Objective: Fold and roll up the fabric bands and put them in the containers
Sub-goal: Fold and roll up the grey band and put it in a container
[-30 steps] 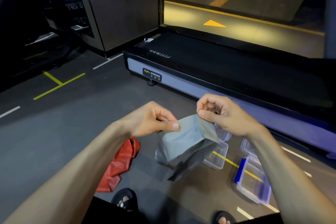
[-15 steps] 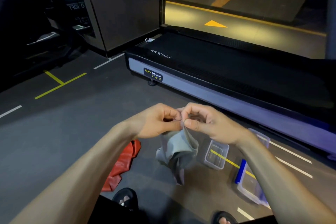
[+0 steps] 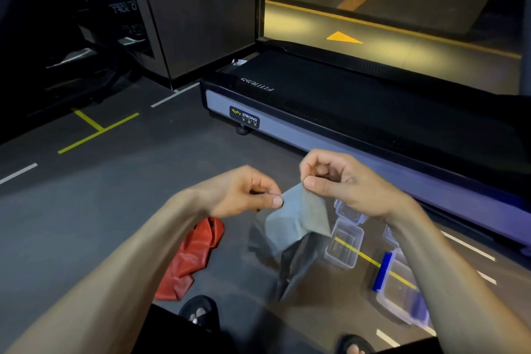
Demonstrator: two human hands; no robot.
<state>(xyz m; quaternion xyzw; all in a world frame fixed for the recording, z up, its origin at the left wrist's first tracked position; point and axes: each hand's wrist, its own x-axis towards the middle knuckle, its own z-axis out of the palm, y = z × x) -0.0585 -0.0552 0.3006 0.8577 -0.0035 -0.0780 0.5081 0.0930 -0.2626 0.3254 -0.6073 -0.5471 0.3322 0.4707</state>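
- While my left hand (image 3: 244,192) pinches one corner of the grey band (image 3: 296,224), my right hand (image 3: 342,181) pinches the other.
- Red band (image 3: 192,256) lies on the floor.

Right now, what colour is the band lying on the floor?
Red, clearest in the head view.

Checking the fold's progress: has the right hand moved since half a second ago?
Yes. The right hand has pulled up and right, toward the treadmill, away from the left hand.

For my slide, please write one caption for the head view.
Both hands, left hand and right hand, pinch a grey band above open containers; a red band lies on the floor.
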